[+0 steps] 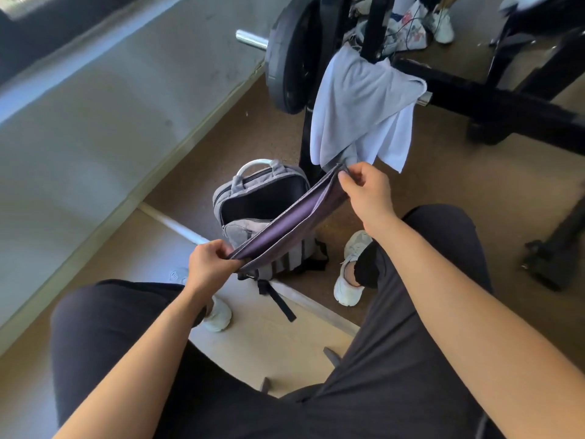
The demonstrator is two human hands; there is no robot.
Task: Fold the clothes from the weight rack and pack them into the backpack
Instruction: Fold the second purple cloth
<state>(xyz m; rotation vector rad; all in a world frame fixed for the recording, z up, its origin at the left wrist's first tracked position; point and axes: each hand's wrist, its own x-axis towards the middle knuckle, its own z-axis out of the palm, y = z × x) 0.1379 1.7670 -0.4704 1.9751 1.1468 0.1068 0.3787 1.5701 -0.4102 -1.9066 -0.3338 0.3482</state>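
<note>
- We sit with knees apart; both hands work in the gap between them, above the floor.
- The left hand (210, 264) pinches the near end of the folded purple-grey garment (285, 229), with fingers and thumb curled onto the fold edge.
- The right hand (367, 191) pinches the far end, thumb against fingertips. The garment spans the two hands as a narrow, taut strip with its layers aligned.
- The garment sits directly over the backpack (221, 198), which stands on the floor between our shoes. Its main compartment is unzipped and gaping. The interior is dark, so we cannot tell what it holds.
- We judge the step in hand to be lowering the folded piece into that compartment.
- To do it well, we bring the two ends together only as far as the opening requires and enter long edge first. We let go once the cloth rests inside, so the layers do not splay.
- We watch the zip rim and the top handle (256, 164). A corner caught there would drag the fold open.
- Beyond the backpack, a grey garment (364, 99) and a white garment (392, 144) hang unfolded from a peg of the weight rack (376, 26). We judge that these are not yet packed.
</note>
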